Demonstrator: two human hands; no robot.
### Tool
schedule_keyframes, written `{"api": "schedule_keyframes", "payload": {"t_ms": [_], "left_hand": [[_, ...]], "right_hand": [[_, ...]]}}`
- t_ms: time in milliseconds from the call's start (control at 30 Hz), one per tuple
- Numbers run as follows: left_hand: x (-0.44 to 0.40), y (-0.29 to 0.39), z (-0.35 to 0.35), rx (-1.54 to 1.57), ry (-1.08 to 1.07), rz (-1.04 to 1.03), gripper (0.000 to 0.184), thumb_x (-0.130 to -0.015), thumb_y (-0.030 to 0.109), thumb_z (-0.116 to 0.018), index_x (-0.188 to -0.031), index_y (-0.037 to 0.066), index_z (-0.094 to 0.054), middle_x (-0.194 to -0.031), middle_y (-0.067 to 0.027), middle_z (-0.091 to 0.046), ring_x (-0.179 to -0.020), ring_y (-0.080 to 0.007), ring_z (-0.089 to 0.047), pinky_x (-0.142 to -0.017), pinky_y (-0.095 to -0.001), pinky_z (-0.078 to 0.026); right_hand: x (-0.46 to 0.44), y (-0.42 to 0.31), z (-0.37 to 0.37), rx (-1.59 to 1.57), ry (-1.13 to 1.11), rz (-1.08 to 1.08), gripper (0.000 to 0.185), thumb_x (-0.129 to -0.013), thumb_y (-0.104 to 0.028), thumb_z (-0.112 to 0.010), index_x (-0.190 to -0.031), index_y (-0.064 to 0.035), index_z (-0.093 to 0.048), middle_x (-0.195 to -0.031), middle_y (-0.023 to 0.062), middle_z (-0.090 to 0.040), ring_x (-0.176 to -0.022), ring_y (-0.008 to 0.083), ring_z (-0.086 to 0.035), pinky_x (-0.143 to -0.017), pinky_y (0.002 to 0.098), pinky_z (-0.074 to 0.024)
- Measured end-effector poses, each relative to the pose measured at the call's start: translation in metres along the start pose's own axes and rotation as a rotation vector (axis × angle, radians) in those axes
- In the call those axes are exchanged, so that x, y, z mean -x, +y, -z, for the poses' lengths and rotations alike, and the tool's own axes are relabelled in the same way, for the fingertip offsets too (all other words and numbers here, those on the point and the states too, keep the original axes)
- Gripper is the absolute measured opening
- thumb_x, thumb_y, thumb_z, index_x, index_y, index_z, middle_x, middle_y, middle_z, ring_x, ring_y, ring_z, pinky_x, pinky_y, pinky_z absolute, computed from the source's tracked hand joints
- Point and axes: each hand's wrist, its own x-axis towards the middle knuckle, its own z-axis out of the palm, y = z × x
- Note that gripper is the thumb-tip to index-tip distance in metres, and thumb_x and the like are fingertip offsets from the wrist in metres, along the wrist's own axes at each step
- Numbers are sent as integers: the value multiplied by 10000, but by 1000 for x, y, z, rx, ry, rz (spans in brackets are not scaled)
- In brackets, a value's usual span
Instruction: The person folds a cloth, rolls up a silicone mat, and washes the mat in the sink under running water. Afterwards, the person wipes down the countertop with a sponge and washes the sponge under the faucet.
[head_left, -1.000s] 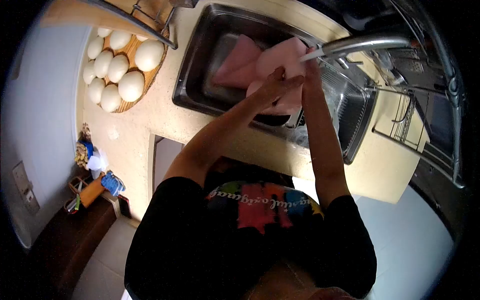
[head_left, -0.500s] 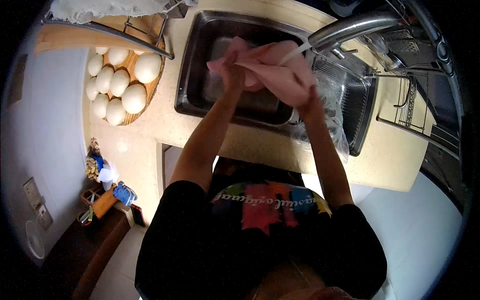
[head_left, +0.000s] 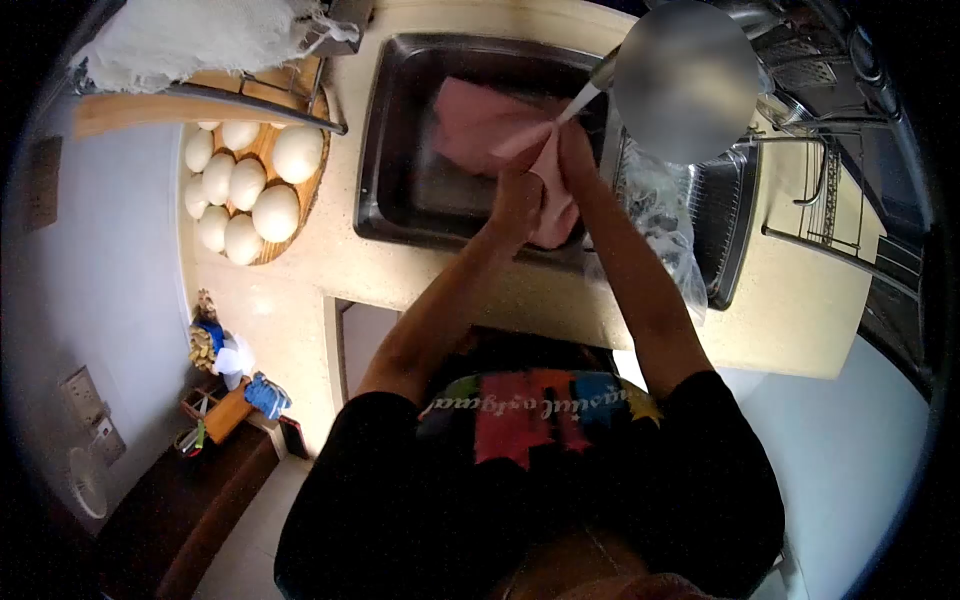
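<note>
A wet-looking pink cloth (head_left: 480, 122) hangs over the dark sink (head_left: 372, 190), bunched at its right part. My left hand (head_left: 517, 200) is closed on the cloth near the sink's front side. Close beside it, my right hand (head_left: 576, 155) also grips the cloth, just under the running water (head_left: 583, 103). A fold of pink fabric sticks out between the two hands toward me. The fingers are partly hidden by the cloth and the backs of the hands.
Several white round buns or dough balls (head_left: 247, 184) rest on a wooden board (head_left: 318, 165) at the left. A clear plastic bag (head_left: 665, 245) and a ridged drainboard (head_left: 730, 225) lie right of the sink. Wire racks (head_left: 825, 190) stand farther right. A white cloth (head_left: 200, 45) hangs upper left.
My hands have come together at the right of the sink. The pink cloth, spread between them before, is now gathered there, its loose part trailing left.
</note>
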Motion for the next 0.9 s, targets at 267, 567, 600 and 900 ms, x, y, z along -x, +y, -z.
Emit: {"api": "schedule_keyframes", "payload": {"t_ms": [267, 567, 600, 900], "left_hand": [[-10, 7, 7, 33, 36, -49, 433, -824, -98, -337, -1193, -16, -548, -1020, -101, -592, -748, -138, -567, -581, -231, -469], [-23, 45, -36, 85, 217, 108, 376, -797, -127, -393, -1105, -56, -596, -983, -102, -618, -798, -134, -582, -634, -248, -482], [-25, 45, -33, 60, 226, 125, 367, -802, -117, -398, -1104, -56, -597, -972, -95, -622, -796, -133, -585, -634, -252, -484], [-51, 3, 11, -1275, 2, -620, 177, -820, 173, -558, -843, 35, -668, -818, -224, -621, -735, -381, -607, -629, -429, -490]], "right_hand": [[23, 15, -5, 233, 191, 407, 654, -927, -536, -404, -1337, -26, -377, -1287, 152, -435, -1174, 240, -430, -968, 371, -348], [29, 60, 3, 242, 262, 638, 439, -970, -121, -432, -1385, -59, -302, -1327, 111, -435, -1187, 253, -450, -907, 307, -429], [34, 58, 7, 417, 270, 743, 461, -966, -124, -440, -1396, -67, -284, -1351, 116, -421, -1212, 266, -439, -924, 318, -425], [22, 54, 13, 336, 667, 371, 277, -843, -155, -587, -1109, -78, -603, -959, 191, -655, -876, 300, -652, -742, 378, -504]]}}
